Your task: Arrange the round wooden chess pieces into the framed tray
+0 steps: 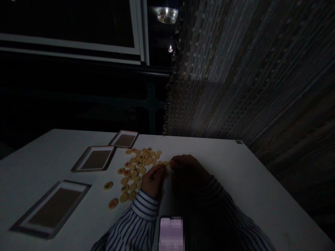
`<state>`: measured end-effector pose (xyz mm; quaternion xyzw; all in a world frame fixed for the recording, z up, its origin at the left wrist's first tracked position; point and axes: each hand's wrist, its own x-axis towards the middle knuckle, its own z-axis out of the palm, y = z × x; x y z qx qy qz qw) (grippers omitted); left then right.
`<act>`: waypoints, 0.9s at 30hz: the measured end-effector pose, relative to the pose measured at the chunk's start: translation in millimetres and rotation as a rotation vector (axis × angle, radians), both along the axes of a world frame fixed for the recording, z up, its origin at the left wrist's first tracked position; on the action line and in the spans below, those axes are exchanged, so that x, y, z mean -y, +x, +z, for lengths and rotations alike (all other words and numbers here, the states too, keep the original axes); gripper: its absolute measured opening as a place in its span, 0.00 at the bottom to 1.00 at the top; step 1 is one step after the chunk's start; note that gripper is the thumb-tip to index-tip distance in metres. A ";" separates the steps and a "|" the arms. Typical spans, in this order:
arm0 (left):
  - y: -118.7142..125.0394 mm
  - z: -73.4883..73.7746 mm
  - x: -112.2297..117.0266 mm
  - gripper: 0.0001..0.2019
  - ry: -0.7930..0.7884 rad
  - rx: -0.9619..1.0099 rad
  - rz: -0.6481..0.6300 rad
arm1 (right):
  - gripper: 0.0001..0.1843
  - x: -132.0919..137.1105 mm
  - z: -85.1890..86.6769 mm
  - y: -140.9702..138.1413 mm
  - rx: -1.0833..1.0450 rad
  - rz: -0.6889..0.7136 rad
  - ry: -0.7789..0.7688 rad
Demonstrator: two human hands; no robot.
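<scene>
Left hand [152, 182]: fingertips pinched on a small pale object [168, 170], held just above the white table [248, 181] at the right edge of the xiangqi discs [141, 164]. Right hand [186, 166]: meets it there; grip too dark, cannot tell. The discs are round and yellowish with red or black characters, and lie flat in 1 layer, probably so the faces stay readable. 3 framed trays [95, 159] lie to the left.

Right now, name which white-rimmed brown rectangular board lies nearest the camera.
The lower-left board; the middle board and far board lie farther back, by the yellow discs.
</scene>
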<state>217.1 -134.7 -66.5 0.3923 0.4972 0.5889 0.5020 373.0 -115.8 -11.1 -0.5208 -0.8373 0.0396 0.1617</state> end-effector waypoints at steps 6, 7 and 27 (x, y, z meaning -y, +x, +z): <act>1.8 0.6 0.8 0.15 -0.010 0.033 -0.011 | 0.13 -1.6 -0.7 8.7 -0.044 0.005 0.021; 2.1 1.0 1.0 0.15 -0.021 0.034 -0.013 | 0.13 -2.3 -0.8 9.8 -0.051 0.012 0.017; -3.3 -2.6 4.6 0.11 0.205 -0.453 -0.092 | 0.12 -0.7 -6.3 13.4 0.184 -0.065 -0.090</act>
